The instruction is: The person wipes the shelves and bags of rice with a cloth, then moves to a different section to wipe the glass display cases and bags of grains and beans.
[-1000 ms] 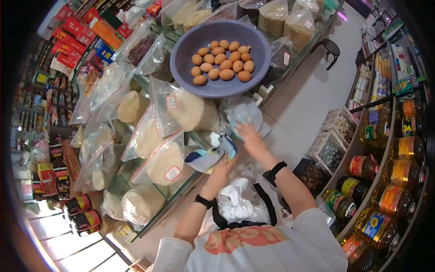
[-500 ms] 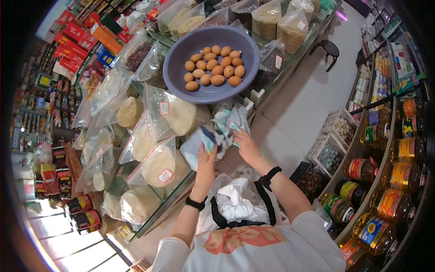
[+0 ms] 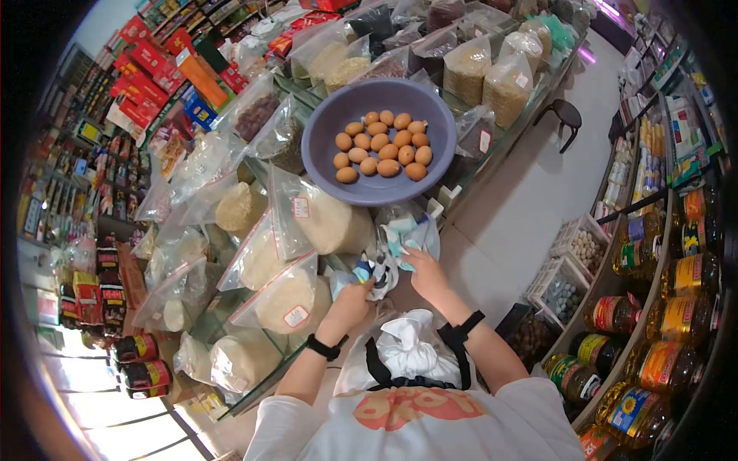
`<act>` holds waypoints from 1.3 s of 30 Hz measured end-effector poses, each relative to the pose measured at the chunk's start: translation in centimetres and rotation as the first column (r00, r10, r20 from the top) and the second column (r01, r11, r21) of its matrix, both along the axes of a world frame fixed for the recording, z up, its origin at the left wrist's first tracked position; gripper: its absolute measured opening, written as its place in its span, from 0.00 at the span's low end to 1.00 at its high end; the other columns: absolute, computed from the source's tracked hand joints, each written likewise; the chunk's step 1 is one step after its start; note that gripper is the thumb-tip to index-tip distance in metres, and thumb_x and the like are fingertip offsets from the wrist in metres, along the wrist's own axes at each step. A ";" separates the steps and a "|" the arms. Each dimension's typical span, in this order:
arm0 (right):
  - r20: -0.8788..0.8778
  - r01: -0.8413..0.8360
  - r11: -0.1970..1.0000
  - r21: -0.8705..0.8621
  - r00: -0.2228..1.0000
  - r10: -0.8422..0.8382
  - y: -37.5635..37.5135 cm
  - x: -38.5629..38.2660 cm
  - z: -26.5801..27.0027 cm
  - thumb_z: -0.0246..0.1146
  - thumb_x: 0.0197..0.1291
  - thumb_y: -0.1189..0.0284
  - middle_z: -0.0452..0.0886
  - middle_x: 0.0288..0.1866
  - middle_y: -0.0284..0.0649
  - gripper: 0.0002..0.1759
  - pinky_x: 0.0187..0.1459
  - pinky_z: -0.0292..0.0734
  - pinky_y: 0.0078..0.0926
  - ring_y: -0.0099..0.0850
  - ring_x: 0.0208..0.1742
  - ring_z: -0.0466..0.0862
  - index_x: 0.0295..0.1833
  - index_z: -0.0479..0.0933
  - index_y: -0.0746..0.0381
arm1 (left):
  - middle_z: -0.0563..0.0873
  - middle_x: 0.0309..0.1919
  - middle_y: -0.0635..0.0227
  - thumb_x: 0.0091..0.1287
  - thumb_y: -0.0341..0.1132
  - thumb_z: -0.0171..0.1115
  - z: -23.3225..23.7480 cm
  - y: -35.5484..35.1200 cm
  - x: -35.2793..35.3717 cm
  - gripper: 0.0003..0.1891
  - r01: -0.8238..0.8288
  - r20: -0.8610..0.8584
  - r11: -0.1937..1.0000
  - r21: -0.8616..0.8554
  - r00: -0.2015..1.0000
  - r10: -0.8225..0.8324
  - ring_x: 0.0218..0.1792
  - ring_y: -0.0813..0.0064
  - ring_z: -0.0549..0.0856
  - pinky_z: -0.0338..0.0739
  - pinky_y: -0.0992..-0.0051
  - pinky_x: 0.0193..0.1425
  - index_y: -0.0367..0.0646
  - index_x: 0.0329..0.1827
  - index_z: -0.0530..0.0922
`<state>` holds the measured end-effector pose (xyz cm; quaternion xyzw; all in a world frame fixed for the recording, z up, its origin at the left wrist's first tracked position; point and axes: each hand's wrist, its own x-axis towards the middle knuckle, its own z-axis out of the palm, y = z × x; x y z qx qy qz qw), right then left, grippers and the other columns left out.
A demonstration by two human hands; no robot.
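A crumpled cloth [image 3: 400,233] patterned in white, pale blue, teal and dark blue lies at the counter's edge, just below the purple basin [image 3: 323,180]. My left hand [image 3: 352,303] is closed on the cloth's near left part, its fingers curled into the folds. On the right side, my right hand [image 3: 425,273] grips the same cloth with its fingertips pressed on the fabric. Brown eggs [image 3: 388,150] lie in the basin. Clear bags of pale grain or powder [image 3: 296,296] stand close to my left hand.
Bagged goods [image 3: 465,69] line the glass counter [image 3: 269,349] beyond the basin. On the right, oil bottles [image 3: 661,346] fill a shelf, with white crates of eggs [image 3: 555,288] beside it. A dark stool [image 3: 567,115] stands on the aisle floor.
My left hand has come down and inward with its part of the cloth, which is now more bunched. The whole view has shifted, so the basin appears lower and further right.
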<state>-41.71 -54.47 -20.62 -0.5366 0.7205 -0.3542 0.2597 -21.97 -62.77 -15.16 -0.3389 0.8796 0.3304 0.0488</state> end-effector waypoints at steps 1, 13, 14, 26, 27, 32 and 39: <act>-0.005 -0.004 1.000 -0.003 1.000 0.004 -0.7 0.1 0.9 0.53 0.47 0.88 0.73 0.63 0.45 0.25 0.64 0.67 0.36 0.46 0.65 0.70 0.53 0.78 0.64 | 0.81 0.43 0.40 0.51 0.21 0.52 2.2 -0.1 0.0 0.24 -0.102 -0.036 0.993 0.064 0.994 0.104 0.48 0.49 0.81 0.76 0.60 0.51 0.37 0.55 0.77; -0.033 -0.368 0.805 -0.465 0.916 0.400 -14.7 9.1 4.8 0.52 0.49 0.86 0.70 0.65 0.46 0.28 0.61 0.70 0.32 0.43 0.65 0.71 0.60 0.72 0.66 | 0.72 0.64 0.57 0.52 0.20 0.46 9.6 -2.2 7.4 0.33 -0.673 -0.704 0.622 0.399 0.211 0.679 0.64 0.68 0.71 0.61 0.72 0.68 0.32 0.67 0.66; -0.032 -0.369 0.807 -0.461 0.916 0.401 -15.0 9.1 3.6 0.52 0.49 0.86 0.70 0.65 0.46 0.28 0.61 0.70 0.32 0.43 0.65 0.71 0.60 0.72 0.66 | 0.71 0.64 0.58 0.53 0.20 0.46 9.9 -2.5 7.5 0.33 -0.681 -0.734 0.596 0.424 0.126 0.667 0.63 0.69 0.71 0.63 0.71 0.67 0.33 0.68 0.64; -0.116 -0.316 0.886 -0.340 0.949 0.293 -17.6 10.5 5.7 0.51 0.51 0.87 0.62 0.70 0.43 0.22 0.66 0.66 0.36 0.45 0.70 0.63 0.54 0.73 0.70 | 0.71 0.63 0.54 0.56 0.26 0.45 11.4 -5.0 11.5 0.31 -0.632 -0.675 0.454 0.628 -0.152 0.722 0.63 0.62 0.72 0.63 0.66 0.69 0.33 0.68 0.63; -0.147 -0.260 0.904 -0.339 0.964 0.222 -19.2 10.3 2.9 0.50 0.49 0.89 0.62 0.71 0.43 0.24 0.65 0.66 0.37 0.46 0.68 0.65 0.55 0.72 0.69 | 0.71 0.63 0.54 0.56 0.26 0.45 11.4 -5.1 11.2 0.31 -0.603 -0.658 0.449 0.659 -0.173 0.733 0.63 0.62 0.72 0.64 0.65 0.69 0.32 0.68 0.63; -0.195 -0.123 0.988 -0.099 0.975 0.102 -18.1 9.0 2.0 0.51 0.46 0.90 0.64 0.68 0.49 0.28 0.63 0.67 0.39 0.50 0.64 0.68 0.58 0.70 0.70 | 0.71 0.63 0.54 0.56 0.25 0.45 11.6 -5.2 11.0 0.31 -0.543 -0.640 0.461 0.701 -0.196 0.743 0.63 0.63 0.73 0.64 0.65 0.68 0.32 0.68 0.63; -0.136 -0.125 0.992 -0.015 0.983 0.122 -18.6 10.5 8.9 0.52 0.46 0.90 0.63 0.68 0.54 0.25 0.65 0.64 0.40 0.51 0.66 0.66 0.55 0.72 0.73 | 0.71 0.64 0.54 0.56 0.23 0.44 11.2 -5.4 12.2 0.32 -0.450 -0.599 0.478 0.754 -0.175 0.781 0.64 0.63 0.72 0.63 0.65 0.69 0.32 0.69 0.62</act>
